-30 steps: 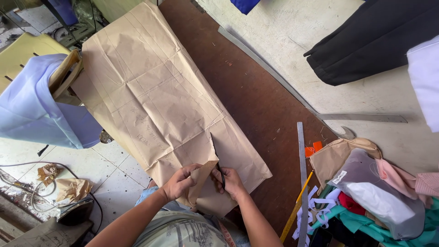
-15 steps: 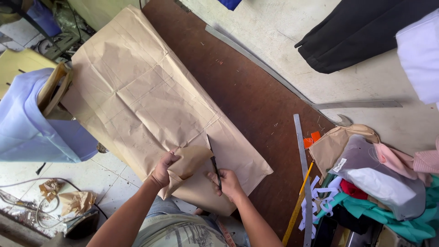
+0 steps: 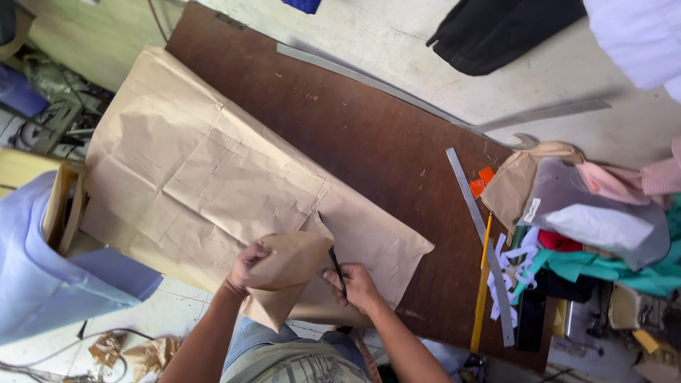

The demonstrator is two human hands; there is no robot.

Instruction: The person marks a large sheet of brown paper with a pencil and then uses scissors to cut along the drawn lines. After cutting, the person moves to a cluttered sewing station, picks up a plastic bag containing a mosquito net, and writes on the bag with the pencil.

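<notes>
— Brown and bare along its far half, the wooden table (image 3: 369, 135) is being used as a cutting surface. What is being worked on it?

— A large sheet of creased kraft paper (image 3: 206, 177) is being cut; it is lying across the table's near-left part, overhanging the near edge. A cut flap (image 3: 287, 266) is being lifted and folded back by the left hand (image 3: 245, 266), which is clenched around the flap's edge.

— And the right hand (image 3: 355, 284)?

— It is being kept closed on dark scissors (image 3: 335, 259), just right of the flap, blades pointing into the sheet.

— How is such paper likely to handle?

— Light, thin and floppy, easily torn or creased; it is probably best gripped near the cut line, kept taut.

— What is lying beyond the paper?

— To its right, a metal ruler (image 3: 479, 234) and a yellow pencil (image 3: 482, 280) are lying, then piled fabric scraps (image 3: 596, 241). To its left, a pale blue cloth (image 3: 42, 284) is being draped over a wooden frame.
</notes>
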